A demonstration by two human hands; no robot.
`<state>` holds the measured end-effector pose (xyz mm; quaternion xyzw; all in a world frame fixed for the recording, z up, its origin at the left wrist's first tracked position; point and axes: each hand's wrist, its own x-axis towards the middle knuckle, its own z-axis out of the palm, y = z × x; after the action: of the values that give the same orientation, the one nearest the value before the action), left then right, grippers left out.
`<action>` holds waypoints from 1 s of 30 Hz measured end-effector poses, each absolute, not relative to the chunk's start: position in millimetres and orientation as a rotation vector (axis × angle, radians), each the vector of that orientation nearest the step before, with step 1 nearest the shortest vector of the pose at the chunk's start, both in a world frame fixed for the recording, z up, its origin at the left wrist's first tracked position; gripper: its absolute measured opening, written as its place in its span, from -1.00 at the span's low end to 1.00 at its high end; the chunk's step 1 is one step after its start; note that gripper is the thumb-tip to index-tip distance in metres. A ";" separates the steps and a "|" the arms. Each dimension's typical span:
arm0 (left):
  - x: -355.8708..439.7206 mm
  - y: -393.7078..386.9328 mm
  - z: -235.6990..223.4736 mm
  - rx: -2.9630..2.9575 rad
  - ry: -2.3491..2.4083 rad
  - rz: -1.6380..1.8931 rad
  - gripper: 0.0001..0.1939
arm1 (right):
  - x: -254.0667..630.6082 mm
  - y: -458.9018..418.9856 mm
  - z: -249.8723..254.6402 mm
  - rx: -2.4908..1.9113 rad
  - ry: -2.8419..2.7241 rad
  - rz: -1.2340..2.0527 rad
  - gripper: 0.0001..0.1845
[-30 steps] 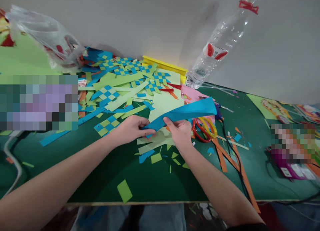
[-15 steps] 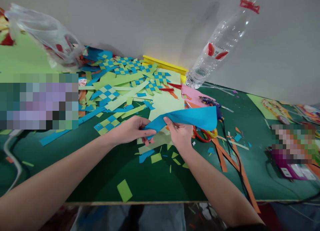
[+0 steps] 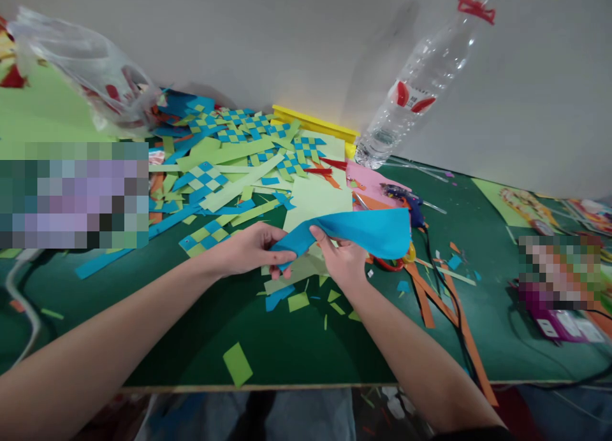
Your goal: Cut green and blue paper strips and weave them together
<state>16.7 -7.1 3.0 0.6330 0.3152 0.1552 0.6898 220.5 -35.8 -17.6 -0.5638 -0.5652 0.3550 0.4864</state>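
Note:
A blue paper strip is held in the air above the table, bent near its middle. My left hand pinches its narrow left end between thumb and fingers. My right hand grips it from below, thumb on top near the bend; the wide right end sticks out free. Behind the strip lie scissors with a red handle, partly covered by it. Pale green paper lies just beyond my hands. To the left is a blue-and-green woven paper fish.
Woven pieces and green strips pile up at the back. A plastic bottle leans by the wall. A glue gun with a cord and orange strips lie right. A plastic bag stands back left; scraps dot the green table.
The free right end of the blue strip has dipped slightly and covers more of the scissors' handles. Both hands keep their hold almost in place.

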 end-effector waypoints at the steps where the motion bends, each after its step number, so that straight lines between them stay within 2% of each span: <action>1: 16.0 -7.2 2.2 1.415 0.699 0.343 -0.74 | 220.3 -37.1 -16.0 -1.384 -1.381 0.787 -0.79; 3: 14.6 -7.2 1.2 1.430 0.691 0.331 -0.73 | 218.2 -38.4 -11.1 -1.380 -1.393 0.679 -0.76; 7: 13.1 -7.7 2.8 1.469 0.663 0.321 -0.72 | 213.2 -38.6 -1.5 -1.317 -1.430 0.671 -0.71; 11: 13.6 -8.6 5.8 1.455 0.617 0.326 -0.73 | 213.9 -38.7 -0.9 -1.368 -1.454 0.694 -0.54; 13: 14.8 -8.9 7.1 1.453 0.627 0.319 -0.73 | 216.1 -37.6 -2.7 -1.385 -1.458 0.703 -0.51; 18: 18.9 -9.7 9.8 1.410 0.778 0.303 -0.73 | 223.3 -30.8 -3.8 -1.377 -1.448 0.823 -0.57; 25: 20.6 -10.9 9.7 1.418 0.797 0.288 -0.71 | 222.6 -30.8 -7.1 -1.213 -1.421 1.237 -0.69; 30: 19.6 -9.5 6.0 1.508 0.801 0.276 -0.73 | 221.6 -29.9 -11.6 -1.233 -1.473 1.223 -0.71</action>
<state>19.6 -9.5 6.0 0.6634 0.3524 0.1213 0.6489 221.6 -29.9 -11.6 -0.4916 -0.5873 0.4876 0.4191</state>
